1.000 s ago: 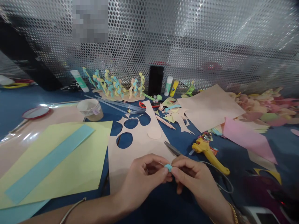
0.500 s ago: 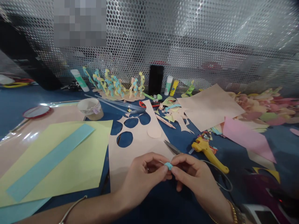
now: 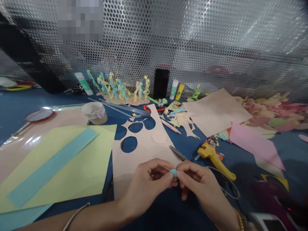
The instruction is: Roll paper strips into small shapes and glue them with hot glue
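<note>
A small light-blue paper piece (image 3: pixel 173 173) is pinched between my two hands at the lower middle. My left hand (image 3: pixel 151 179) grips its left side between thumb and forefinger. On its other side, the thumb and fingertips of my right hand (image 3: pixel 198 179) close on it. Fingers cover most of the piece, so its full shape is hidden. Just beyond my hands lie scissors (image 3: pixel 177 153) with dark blades, their handles hidden behind my right hand. Under them spreads a pale pink sheet (image 3: pixel 149 154) with several round holes, bearing a loose pale disc (image 3: pixel 159 137).
A yellow glue gun (image 3: pixel 214 158) lies to the right, its cable looping toward me. Yellow paper (image 3: pixel 79 166) with a blue strip (image 3: pixel 54 166) covers the left. Behind stand a tape roll (image 3: pixel 96 114), curly paper stems (image 3: pixel 120 88), a phone (image 3: pixel 161 83) and glue sticks (image 3: pixel 174 89).
Both hands stay close together on the blue paper piece, with only slight finger movement. Less of the piece shows at the right fingertips. The view has shifted a little.
</note>
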`<state>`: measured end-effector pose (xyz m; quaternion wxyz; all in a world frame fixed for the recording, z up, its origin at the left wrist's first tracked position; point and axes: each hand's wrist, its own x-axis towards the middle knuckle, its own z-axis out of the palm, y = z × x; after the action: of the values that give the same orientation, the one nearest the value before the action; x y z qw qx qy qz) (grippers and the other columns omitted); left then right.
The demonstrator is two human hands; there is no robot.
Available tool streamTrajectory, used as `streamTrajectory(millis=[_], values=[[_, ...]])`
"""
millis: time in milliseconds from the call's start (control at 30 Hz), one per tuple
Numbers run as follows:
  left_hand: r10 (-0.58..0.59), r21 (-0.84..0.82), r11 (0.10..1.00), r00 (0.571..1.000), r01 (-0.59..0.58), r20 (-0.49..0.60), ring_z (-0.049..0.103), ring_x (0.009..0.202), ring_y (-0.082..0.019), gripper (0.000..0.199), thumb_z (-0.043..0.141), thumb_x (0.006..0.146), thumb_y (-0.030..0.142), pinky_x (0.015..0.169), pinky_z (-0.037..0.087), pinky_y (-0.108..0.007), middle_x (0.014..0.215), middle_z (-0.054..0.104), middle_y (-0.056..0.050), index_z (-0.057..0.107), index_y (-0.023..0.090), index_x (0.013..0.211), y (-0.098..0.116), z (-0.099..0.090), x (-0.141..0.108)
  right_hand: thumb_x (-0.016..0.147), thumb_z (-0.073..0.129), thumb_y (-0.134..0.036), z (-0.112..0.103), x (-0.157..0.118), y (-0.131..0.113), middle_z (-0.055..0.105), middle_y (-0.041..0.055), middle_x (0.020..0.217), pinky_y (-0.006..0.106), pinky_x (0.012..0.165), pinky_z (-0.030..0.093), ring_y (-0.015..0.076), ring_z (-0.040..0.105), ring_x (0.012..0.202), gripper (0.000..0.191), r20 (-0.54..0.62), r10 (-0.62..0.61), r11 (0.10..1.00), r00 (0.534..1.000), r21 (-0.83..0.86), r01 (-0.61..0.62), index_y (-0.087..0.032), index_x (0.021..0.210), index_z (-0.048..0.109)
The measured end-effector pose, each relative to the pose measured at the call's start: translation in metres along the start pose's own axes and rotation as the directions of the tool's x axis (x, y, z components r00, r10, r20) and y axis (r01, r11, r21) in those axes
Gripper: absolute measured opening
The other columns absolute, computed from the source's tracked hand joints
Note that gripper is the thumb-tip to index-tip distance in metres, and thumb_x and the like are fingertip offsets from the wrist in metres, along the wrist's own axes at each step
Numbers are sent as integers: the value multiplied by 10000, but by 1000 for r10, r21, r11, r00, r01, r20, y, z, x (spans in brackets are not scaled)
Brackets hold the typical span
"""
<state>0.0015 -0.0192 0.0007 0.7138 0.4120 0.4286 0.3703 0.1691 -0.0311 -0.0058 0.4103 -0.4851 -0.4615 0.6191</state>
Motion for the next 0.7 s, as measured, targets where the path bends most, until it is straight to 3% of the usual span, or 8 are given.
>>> streamTrajectory(millis=[333,700], values=[[-13,-16,1000,1000,13,-15,715,703,-160,163,729,753,266,671,568,-233,728,728,-29,690,150,861,0,0,1,778,698,-375,-1,-1,0,554,-7,668,168,417,508,86,510,536,208,-15,35,999,999,12,-35,-170,803,711],[-9,35,999,1000,9,-17,710,717,-170,152,717,759,269,682,557,-248,732,725,-34,691,158,859,-1,-1,1,789,690,-352,0,-1,-1,557,-10,683,152,404,503,71,522,512,204,-20,13,999,1000,-29,-13,-163,712,683]])
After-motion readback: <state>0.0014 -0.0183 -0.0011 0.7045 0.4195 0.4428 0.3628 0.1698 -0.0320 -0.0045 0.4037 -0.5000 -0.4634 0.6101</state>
